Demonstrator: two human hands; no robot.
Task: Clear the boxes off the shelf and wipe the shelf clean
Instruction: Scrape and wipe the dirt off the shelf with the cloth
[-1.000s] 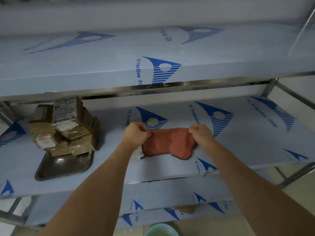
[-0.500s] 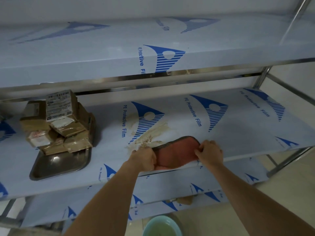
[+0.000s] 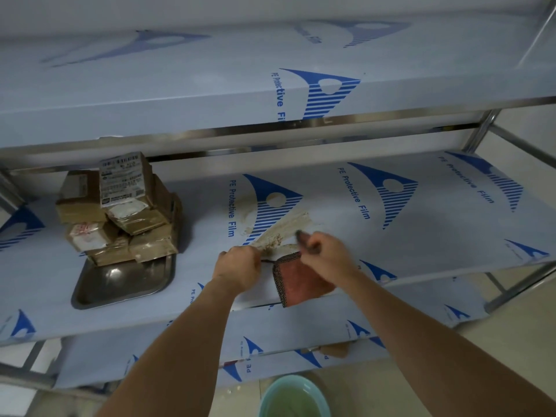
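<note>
Cloth [image 3: 301, 281]: reddish rag with dark stitched edge, folded over, lying at the front edge of the middle shelf just below the stain; soft and limp by the look of it, likely damp, light; best taken at opposite corners or bunched under a flat palm for wiping.
Left hand [image 3: 237, 270]: fingers curled, pinching the dark edge or loop at the cloth's left corner.
Right hand [image 3: 326, 254]: fingers curled round the cloth's far corner, lifting it; motion blur hides the exact grip.
Shelf [image 3: 421, 236]: middle tier, covered in pale blue protective film with printed logos; smooth, probably slick when wet; film may wrinkle or drag under hard rubbing.
Stain [image 3: 282, 230]: brownish smear across the film, just beyond both hands; not yet wiped away.
Boxes [image 3: 120, 206]: pile of small taped cardboard cartons, stacked unevenly on the tray, left part of the same shelf; stiff, light to moderate in weight, liable to topple; better lifted from below or carried tray and all.
Tray [image 3: 120, 284]: metal, shallow, rigid; rim offers a firm hold.
Basin [image 3: 293, 398]: pale green, on the floor below, liquid inside.
</note>
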